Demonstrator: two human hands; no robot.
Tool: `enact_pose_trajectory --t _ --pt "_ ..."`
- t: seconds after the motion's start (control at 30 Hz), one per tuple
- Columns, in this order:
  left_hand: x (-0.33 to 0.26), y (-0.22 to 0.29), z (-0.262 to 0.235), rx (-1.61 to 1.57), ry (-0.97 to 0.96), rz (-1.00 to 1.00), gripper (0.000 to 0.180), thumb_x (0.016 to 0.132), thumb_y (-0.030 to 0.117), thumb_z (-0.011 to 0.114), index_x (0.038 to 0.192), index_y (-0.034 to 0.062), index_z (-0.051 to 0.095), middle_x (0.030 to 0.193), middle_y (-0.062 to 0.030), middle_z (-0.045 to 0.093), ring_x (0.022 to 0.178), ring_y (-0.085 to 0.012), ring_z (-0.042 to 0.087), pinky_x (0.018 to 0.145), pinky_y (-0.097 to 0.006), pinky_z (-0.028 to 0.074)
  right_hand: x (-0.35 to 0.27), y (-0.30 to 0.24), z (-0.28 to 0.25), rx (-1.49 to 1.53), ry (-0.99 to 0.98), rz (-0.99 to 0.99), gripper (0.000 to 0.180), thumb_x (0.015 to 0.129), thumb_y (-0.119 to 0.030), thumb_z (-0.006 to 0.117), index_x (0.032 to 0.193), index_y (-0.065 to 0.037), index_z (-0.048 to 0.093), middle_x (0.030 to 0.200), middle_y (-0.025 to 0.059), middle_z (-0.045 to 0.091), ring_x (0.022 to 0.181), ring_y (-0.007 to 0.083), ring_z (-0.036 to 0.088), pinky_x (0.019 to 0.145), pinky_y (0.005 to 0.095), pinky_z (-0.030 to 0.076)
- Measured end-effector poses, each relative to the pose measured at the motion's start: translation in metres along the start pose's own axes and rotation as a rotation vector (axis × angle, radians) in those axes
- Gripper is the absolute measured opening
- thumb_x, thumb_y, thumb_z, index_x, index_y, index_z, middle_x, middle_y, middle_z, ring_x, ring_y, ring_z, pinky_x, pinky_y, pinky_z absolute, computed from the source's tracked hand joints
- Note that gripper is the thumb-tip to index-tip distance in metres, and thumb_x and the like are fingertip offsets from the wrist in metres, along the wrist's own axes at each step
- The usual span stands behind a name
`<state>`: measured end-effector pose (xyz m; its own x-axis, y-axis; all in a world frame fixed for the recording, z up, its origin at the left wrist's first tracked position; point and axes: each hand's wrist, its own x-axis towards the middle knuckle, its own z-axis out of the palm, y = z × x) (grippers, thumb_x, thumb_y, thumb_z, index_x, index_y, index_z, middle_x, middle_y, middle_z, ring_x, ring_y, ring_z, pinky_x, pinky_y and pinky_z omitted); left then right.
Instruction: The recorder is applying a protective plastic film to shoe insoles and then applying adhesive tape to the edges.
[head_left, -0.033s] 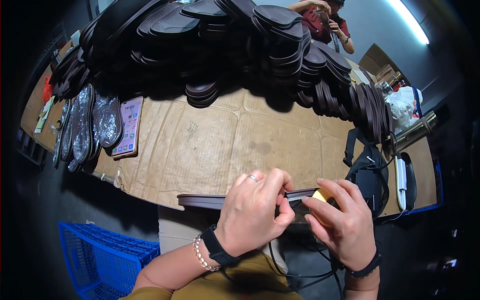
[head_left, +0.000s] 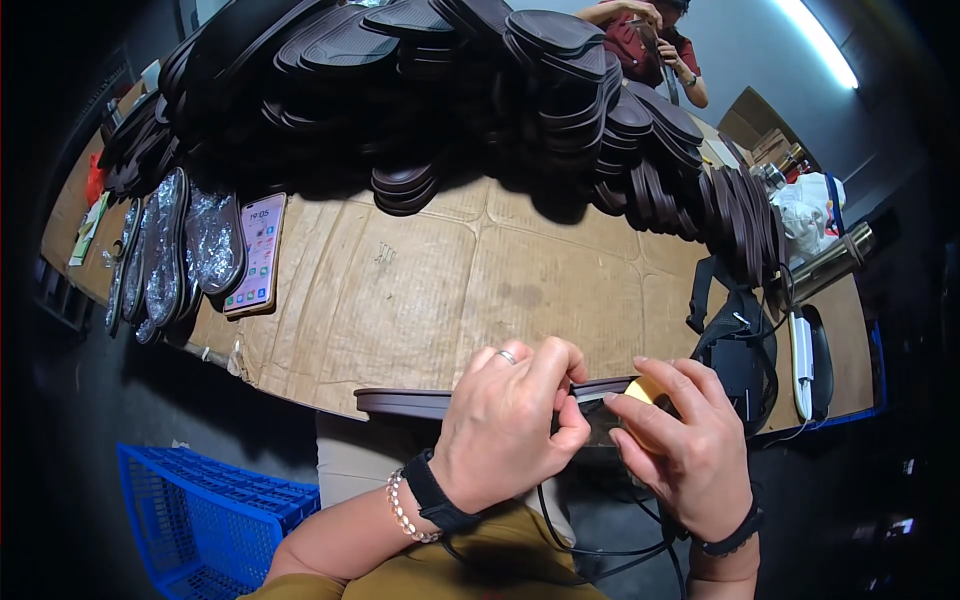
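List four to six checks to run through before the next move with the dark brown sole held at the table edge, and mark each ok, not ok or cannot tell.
1. Left hand grips the dark brown sole: ok.
2. Right hand is on the sole's other end: ok.
3. Small yellow item under the right fingers, kind identified: cannot tell.
4. Bare cardboard table top lies ahead of the hands: ok.
5. Phone lies apart from the hands: ok.
6. Cables hang below the wrists, snagged or free: cannot tell.

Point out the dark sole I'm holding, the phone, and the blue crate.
dark sole (head_left: 405, 403), head view, its bare left end.
phone (head_left: 257, 253), head view, middle of its screen.
blue crate (head_left: 205, 515), head view, its mesh wall.
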<state>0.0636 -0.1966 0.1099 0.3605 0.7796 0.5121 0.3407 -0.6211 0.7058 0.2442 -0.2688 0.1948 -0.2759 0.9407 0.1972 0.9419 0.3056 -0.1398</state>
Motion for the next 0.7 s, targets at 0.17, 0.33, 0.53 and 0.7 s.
enact_pose_trajectory --t 0.17,0.33,0.53,0.7 --pt "0.0019 0.0012 0.0024 0.023 0.005 0.023 0.026 0.073 0.001 0.070 0.094 0.0091 0.059 0.070 -0.0001 0.060 0.071 -0.0230 0.061 0.070 -0.038 0.047 0.0029 -0.0003 -0.0004 0.000 -0.017 0.010 0.030 0.082 -0.016 0.081 0.111 -0.010 0.076 0.124 0.0163 0.066 0.113 0.0377 0.061 0.093 0.0450 0.054" --pt "0.0025 0.0026 0.0037 0.039 0.005 0.028 0.026 0.072 0.001 0.070 0.094 0.0093 0.059 0.069 -0.0002 0.060 0.071 -0.0229 0.060 0.070 -0.038 0.047 0.0033 0.0008 -0.0020 -0.004 -0.019 0.004 0.029 0.082 -0.016 0.080 0.111 -0.010 0.075 0.124 0.0161 0.066 0.113 0.0376 0.061 0.093 0.0451 0.054" --pt "0.0037 0.0020 0.0047 0.053 0.001 0.036 0.027 0.072 0.001 0.070 0.095 0.0090 0.059 0.070 -0.0005 0.060 0.072 -0.0228 0.061 0.070 -0.038 0.046 0.0059 0.0034 -0.0013 0.005 -0.024 0.002 0.029 0.082 -0.015 0.080 0.110 -0.011 0.075 0.123 0.0156 0.066 0.111 0.0371 0.062 0.092 0.0446 0.054" --pt "0.0023 0.0027 0.0047 0.055 0.001 0.053 0.027 0.072 0.001 0.071 0.095 0.0090 0.059 0.070 -0.0008 0.059 0.071 -0.0228 0.060 0.070 -0.038 0.046 0.0054 0.0050 -0.0032 0.039 -0.028 0.006 0.029 0.081 -0.015 0.081 0.109 -0.011 0.076 0.121 0.0152 0.067 0.110 0.0367 0.062 0.091 0.0436 0.055"
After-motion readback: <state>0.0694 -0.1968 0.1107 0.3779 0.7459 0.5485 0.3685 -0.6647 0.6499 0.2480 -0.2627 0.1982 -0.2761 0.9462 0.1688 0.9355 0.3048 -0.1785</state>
